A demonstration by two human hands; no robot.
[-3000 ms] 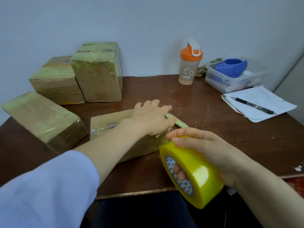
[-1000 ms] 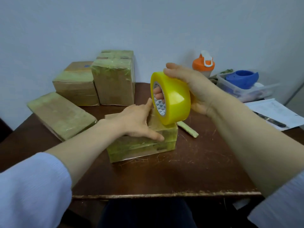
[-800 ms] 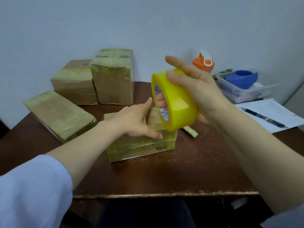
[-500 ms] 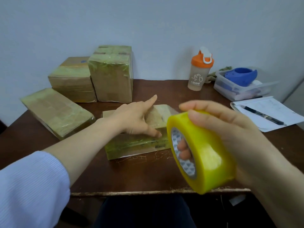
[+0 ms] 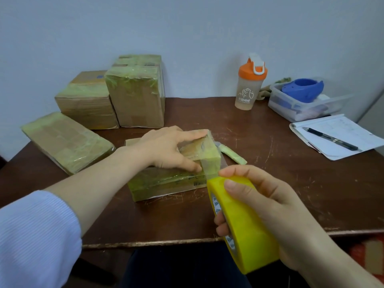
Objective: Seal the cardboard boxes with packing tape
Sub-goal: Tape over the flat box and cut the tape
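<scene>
Presently: yellow tape roll [image 5: 245, 235], gripped in curled right hand [image 5: 280, 221], sits off near-right corner of flat cardboard box [image 5: 166, 181]; straight-fingered left hand [image 5: 166, 146] pins it.

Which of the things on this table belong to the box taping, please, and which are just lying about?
Job in hand: box being taped, yellow tape roll, left hand, right hand, pile of sealed boxes.
Lying about: shaker bottle, plastic tub, notepad, pen.
</scene>
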